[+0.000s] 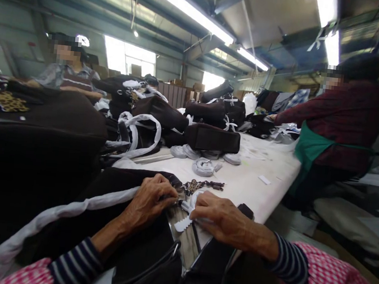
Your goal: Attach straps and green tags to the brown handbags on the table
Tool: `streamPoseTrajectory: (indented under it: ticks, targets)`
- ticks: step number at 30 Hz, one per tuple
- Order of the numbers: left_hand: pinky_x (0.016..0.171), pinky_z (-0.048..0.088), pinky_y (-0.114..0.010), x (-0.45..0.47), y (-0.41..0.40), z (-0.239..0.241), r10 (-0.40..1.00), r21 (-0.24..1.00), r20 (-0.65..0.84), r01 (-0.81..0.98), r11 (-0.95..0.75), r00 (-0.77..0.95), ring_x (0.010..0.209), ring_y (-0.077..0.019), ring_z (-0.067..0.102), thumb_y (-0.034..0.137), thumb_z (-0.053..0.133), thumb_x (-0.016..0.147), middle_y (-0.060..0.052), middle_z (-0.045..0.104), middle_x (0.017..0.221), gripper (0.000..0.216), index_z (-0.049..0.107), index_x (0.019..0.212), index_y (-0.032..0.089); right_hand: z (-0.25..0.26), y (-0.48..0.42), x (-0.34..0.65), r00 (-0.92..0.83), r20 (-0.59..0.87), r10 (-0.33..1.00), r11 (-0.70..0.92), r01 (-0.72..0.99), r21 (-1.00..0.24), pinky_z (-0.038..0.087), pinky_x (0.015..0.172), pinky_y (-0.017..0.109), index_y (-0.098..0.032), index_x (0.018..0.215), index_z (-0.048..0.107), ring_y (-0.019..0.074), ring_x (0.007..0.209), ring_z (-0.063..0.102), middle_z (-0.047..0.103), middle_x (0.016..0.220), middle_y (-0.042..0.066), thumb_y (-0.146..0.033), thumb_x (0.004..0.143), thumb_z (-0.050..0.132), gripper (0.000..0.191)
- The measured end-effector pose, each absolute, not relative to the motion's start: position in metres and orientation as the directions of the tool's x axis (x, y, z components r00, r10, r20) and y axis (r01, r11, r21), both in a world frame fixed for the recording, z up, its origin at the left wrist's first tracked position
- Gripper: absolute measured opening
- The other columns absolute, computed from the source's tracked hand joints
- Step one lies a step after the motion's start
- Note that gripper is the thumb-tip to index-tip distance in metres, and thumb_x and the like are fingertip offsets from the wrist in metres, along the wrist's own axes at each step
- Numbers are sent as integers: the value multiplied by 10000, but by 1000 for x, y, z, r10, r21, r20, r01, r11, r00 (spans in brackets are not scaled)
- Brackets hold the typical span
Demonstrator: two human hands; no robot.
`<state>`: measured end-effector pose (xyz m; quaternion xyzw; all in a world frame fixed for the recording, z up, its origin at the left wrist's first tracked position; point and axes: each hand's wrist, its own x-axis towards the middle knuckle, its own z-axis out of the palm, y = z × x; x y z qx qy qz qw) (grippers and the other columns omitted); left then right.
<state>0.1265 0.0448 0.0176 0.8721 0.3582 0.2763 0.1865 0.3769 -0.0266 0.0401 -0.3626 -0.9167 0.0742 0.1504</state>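
Note:
A dark brown handbag (110, 188) lies in front of me on the white table (261, 167). Its handle is wrapped in white protective cloth (67, 212). My left hand (151, 201) is curled closed, pinching the bag's metal fitting near the zip. My right hand (218, 217) is closed on a small white paper strip with a zigzag edge (184, 223), held against the same fitting. A decorative metal charm (201, 186) lies on the table just beyond my hands.
Piles of dark handbags (210, 137) and several white tape rolls (203, 166) cover the table's middle. A large dark bag (40, 144) stands at my left. One person sits far left (67, 77); another in a green apron (339, 130) works at the right.

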Motion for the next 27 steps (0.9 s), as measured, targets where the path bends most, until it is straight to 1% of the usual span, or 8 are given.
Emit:
streamPoseTrajectory:
  ticks: [5,10,12,17,20,22,24,27]
  targets:
    - [927,381,-411,127,43,19,742,515,338,547,-660,579,1018,-245,590,257,693,939,-39,669,1000,106,797,959,261,34,-16,370,-816,174,551,826,563,25,333,718,300,-178,852,643,160,832,482,575,911,26,-76,927,566,148]
    - [918,375,-407,128,43,19,738,521,345,536,-664,579,1017,-242,589,263,674,956,-35,675,996,122,793,980,270,37,-13,372,-829,179,531,844,537,-15,314,671,296,-163,763,606,143,770,460,567,865,20,-77,946,553,210]
    - [916,374,-405,128,43,18,744,533,350,532,-658,569,1018,-242,590,266,672,956,-36,670,998,121,790,982,267,39,-13,373,-807,202,554,832,539,-130,334,676,284,-164,773,637,142,777,485,577,857,21,-115,969,563,215]
    - [923,376,-412,129,42,16,758,551,361,531,-643,544,999,-245,592,247,609,966,-39,663,988,160,752,1038,248,37,-5,357,-605,294,740,602,400,-691,447,773,271,-168,840,715,155,851,607,662,885,30,-235,945,663,135]
    - [929,379,-423,129,42,15,770,581,366,518,-628,523,985,-250,596,215,570,949,-40,667,988,275,673,1204,235,26,5,337,-432,219,875,338,221,-915,445,591,237,-158,834,724,129,649,601,675,747,10,-285,867,730,132]
    - [924,394,-422,129,42,15,789,630,367,492,-600,492,967,-250,601,250,556,953,-38,680,980,389,575,1341,219,17,10,326,-372,163,914,210,87,-974,392,460,207,-153,882,728,111,534,567,686,717,5,-336,807,781,204]
    - [913,409,-414,128,42,16,803,662,361,476,-579,474,956,-251,604,299,535,966,-39,685,973,396,558,1352,212,10,14,320,-315,160,935,169,-1,-986,376,405,191,-144,918,729,104,497,558,701,719,14,-382,775,809,288]
    - [902,406,-410,128,41,18,808,635,335,517,-574,485,953,-255,599,342,522,968,-45,667,948,237,707,1056,223,4,16,317,-214,194,957,191,-33,-981,372,387,175,-130,860,725,79,455,514,687,670,14,-428,785,806,317]
